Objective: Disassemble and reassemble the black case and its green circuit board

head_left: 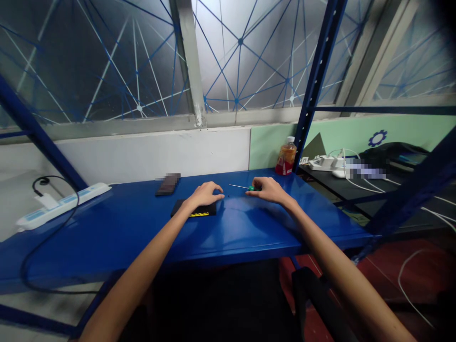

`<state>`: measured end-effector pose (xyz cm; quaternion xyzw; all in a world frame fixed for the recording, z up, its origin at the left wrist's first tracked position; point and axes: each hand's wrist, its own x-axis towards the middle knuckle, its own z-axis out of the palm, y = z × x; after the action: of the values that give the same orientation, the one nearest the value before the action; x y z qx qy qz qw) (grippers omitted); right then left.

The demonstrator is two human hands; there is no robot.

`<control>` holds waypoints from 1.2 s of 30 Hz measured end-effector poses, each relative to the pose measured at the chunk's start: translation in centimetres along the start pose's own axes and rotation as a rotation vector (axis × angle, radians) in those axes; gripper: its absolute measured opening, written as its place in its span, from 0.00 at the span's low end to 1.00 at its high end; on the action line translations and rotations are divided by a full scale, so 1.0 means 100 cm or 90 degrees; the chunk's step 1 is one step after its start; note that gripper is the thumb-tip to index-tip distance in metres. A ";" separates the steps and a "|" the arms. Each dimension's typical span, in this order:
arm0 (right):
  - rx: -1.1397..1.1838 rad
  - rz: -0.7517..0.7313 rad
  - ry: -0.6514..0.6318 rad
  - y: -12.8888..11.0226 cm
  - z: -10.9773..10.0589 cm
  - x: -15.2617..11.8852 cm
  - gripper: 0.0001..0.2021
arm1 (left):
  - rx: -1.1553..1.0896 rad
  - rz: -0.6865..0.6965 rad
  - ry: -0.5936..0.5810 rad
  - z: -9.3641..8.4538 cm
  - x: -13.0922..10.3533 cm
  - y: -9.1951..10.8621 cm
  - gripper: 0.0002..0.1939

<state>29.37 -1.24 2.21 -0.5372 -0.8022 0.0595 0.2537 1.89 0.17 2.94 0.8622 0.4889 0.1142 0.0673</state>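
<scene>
Here's the right hand [269, 190] over the worktop's [121, 216] right half, fingers closed round the green-handled screwdriver [251, 188], its slim shaft pointing left toward the other hand. Gripping by the handle presumably leaves the tip free and easy to aim. The left hand [206, 194] is loosely curled, a gap between thumb and fingers, nothing visible in it, above the flat black box [211, 209] with yellow stripes (touching or just over it, I can't tell). And a tiny dark speck [228, 196] lies just off the left fingertips, too small to identify.

Out to the edges: the smartphone [168, 184] lies toward the back edge, left of the box, likely to spare the hands' space; the drink bottle [286, 157] stands upright at the right rear corner, probably for the same reason. Along the left end runs the power strip [85, 194], black cable [24, 270] drooping past the front edge. Open room? A broad stretch between box and strip, another from the screwdriver to the front edge.
</scene>
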 end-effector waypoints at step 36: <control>-0.082 -0.009 -0.073 -0.010 0.010 -0.003 0.16 | 0.326 -0.110 0.083 -0.005 -0.069 -0.027 0.32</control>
<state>28.10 -1.71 1.61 -0.5421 -0.8216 0.0369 0.1727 -3.89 -4.41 1.88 0.7970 0.5770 0.0357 -0.1750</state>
